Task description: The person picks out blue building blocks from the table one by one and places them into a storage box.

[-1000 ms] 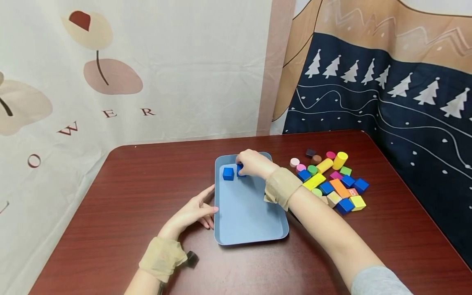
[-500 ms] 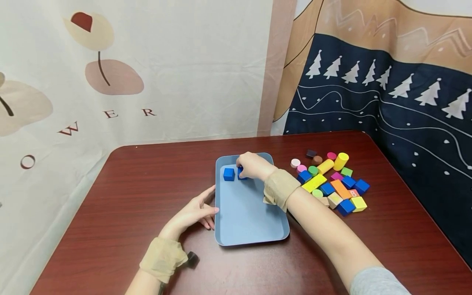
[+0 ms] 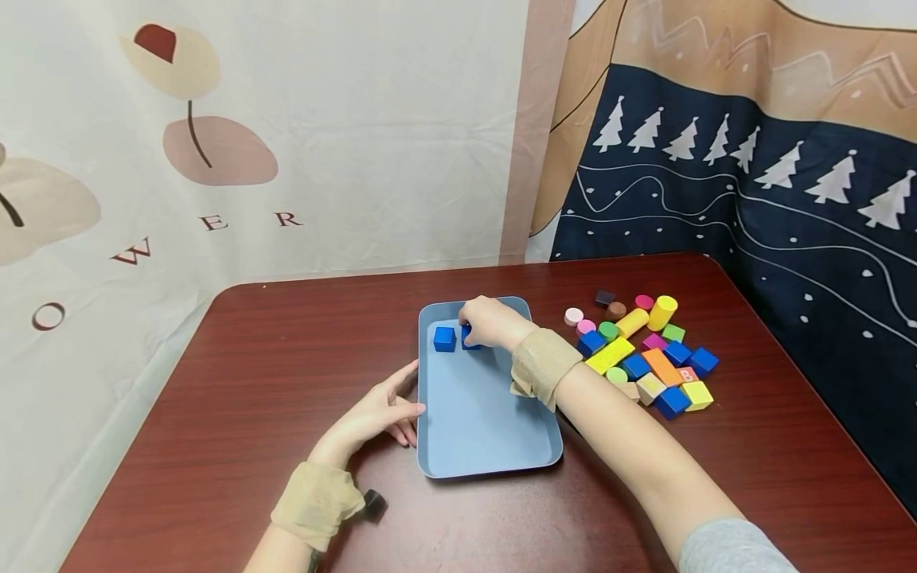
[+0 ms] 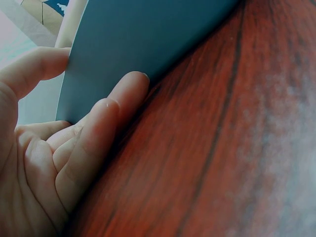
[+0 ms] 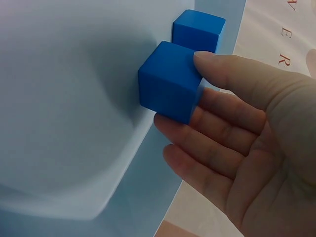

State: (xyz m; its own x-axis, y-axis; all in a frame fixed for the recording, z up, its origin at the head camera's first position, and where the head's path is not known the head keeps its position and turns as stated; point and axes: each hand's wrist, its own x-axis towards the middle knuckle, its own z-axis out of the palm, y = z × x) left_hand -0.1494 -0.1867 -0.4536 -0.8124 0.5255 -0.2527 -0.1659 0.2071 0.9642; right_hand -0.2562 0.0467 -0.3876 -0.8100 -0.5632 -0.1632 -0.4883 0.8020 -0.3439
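In the head view, a light blue tray (image 3: 487, 422) lies on the table with a blue cube (image 3: 444, 339) near its far left corner. My right hand (image 3: 494, 321) reaches over the tray and pinches a second blue cube (image 5: 170, 81) between thumb and fingers, just right of the first one. The right wrist view shows the two cubes close together; whether they touch is hard to tell. My left hand (image 3: 376, 411) rests at the tray's left side, its thumb at the rim. Its fingertips (image 4: 131, 89) lie against the outer wall in the left wrist view.
Right of the tray lies a loose group of coloured blocks, among them an orange block (image 3: 661, 367), a long yellow block (image 3: 610, 355), a standing yellow cylinder (image 3: 662, 313) and several blue cubes. Printed cloths (image 3: 401, 143) hang behind the dark red table (image 3: 301, 350).
Almost nothing differs: the right hand stays on its blue cube, having shifted very slightly toward the body since one second ago. The left hand keeps its place.
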